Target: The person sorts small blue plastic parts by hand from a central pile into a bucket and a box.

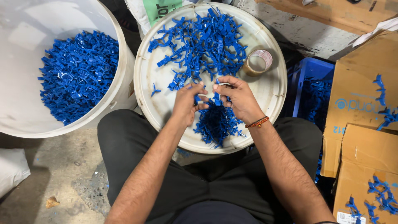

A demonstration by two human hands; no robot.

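Both hands meet mid-frame over the white lid (157, 105): left hand (187, 103) and right hand (237, 99) each pinch one small blue clip (206, 98) between fingertips. Clip piles (203, 43) cover the lid, with a tape roll (258, 62) at its right. Upper left, a white bucket (25, 120) holds more clips; a blue crate (309, 89) sits right.

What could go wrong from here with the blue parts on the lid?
1. The near pile of blue parts reaches the round lid's front edge, beside the person's lap; a nudge from either wrist could push some off onto the floor.
2. The tape roll sits close to the right hand; a sweep might knock it away.
3. Both hands, left hand included, pinch small pieces over tangled parts, so one may snag and drag others along.
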